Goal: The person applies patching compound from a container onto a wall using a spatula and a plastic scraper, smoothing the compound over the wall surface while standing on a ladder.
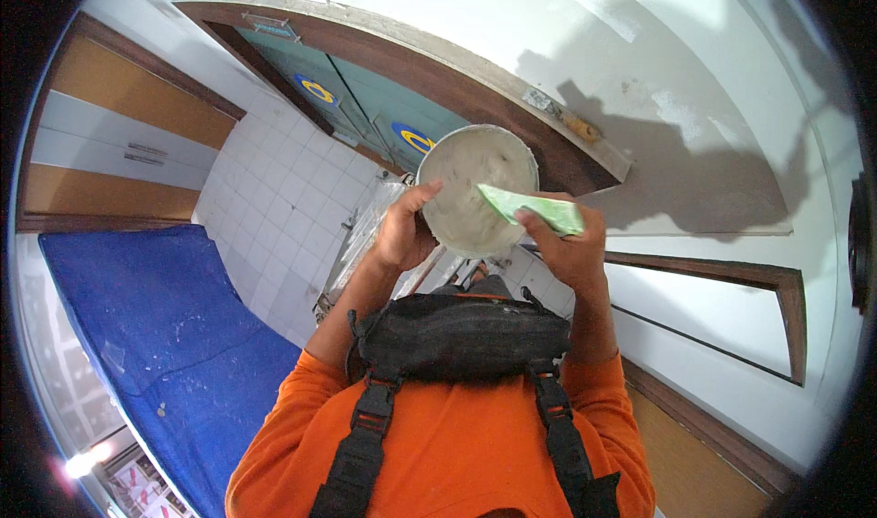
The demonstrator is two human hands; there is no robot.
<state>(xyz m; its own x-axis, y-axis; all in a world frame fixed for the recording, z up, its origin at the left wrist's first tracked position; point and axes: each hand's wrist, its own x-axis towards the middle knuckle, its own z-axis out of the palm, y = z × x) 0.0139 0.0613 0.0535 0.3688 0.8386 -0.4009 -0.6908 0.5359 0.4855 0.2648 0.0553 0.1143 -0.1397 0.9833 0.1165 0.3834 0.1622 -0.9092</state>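
Note:
My left hand point(406, 230) grips the side of a round, pale bucket point(532, 157), its thumb over the rim and its other fingers mostly hidden behind the wall. Greyish-white paste point(457, 166) lines the inside of the bucket. In my right hand point(575, 248) is a flat green scraper point(539, 209), pinched between thumb and fingers. The scraper's pointed corner reaches over the bucket's opening; whether it touches the paste I cannot tell.
A brown door frame point(384, 57) with glass doors point(365, 98) stands ahead. On its top ledge lies a stained object point(566, 121). Patched wall point(676, 143) rises to the right. A blue cover point(174, 344) lies at left. Far below is the white tiled floor point(274, 171).

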